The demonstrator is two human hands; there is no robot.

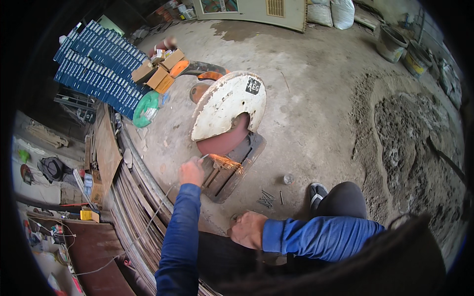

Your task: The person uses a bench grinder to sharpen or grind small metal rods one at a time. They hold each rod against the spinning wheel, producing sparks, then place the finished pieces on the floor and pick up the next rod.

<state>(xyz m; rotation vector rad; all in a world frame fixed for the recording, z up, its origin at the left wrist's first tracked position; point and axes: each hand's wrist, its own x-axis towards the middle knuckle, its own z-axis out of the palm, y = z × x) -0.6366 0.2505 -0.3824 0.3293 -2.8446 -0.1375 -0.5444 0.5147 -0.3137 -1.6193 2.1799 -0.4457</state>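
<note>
My left hand point(192, 172) is closed round a short thin metal rod point(204, 156), whose tip touches the reddish-brown cutting disc point(226, 141) of a floor-standing cut-off saw. Orange sparks point(227, 162) spray from the contact over the saw's metal base point(217, 190). A worn white guard point(229, 101) covers the upper part of the disc. Nearer me, my right hand point(248, 230) is curled closed, low in front of my body; what it holds, if anything, is hidden. Several short metal rods point(265, 199) lie on the floor beyond it.
A small round container point(288, 178) stands right of the saw base. Long pipes and bars point(143, 197) run along the left. Stacked blue boxes point(101, 66) and open cartons point(160, 79) stand behind. To the right are a sand heap point(414, 133) and buckets point(391, 44).
</note>
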